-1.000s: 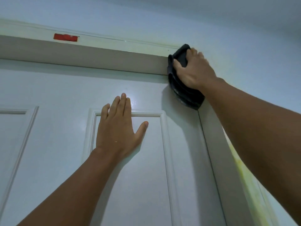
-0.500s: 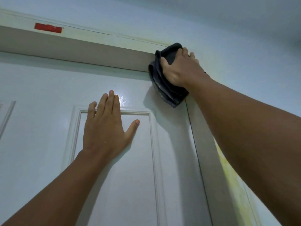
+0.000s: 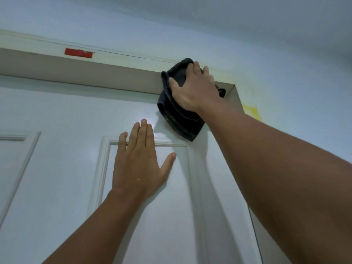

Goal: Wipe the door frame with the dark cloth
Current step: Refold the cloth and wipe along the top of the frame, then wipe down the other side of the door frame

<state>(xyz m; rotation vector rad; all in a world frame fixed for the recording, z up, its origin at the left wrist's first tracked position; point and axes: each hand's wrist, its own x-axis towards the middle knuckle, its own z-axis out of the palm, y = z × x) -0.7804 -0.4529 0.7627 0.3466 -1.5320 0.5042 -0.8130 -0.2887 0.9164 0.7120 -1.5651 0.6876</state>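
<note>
Right hand (image 3: 194, 90) gripped the dark cloth (image 3: 179, 119), bunched against the door frame (image 3: 95, 73) near its upper corner; loose folds hung below the grip. Soft, light; best held mid-wad. Left hand (image 3: 139, 166) flat, fingers spread, on the door (image 3: 57, 187).

glossy painted door (image 3: 57, 187), matt painted door frame (image 3: 95, 75), soft folded dark cloth (image 3: 179, 119)

Cloth (image 3: 177, 119) at door frame's (image 3: 114, 77) upper right corner, apparently overhanging the door (image 3: 57, 187).
</note>
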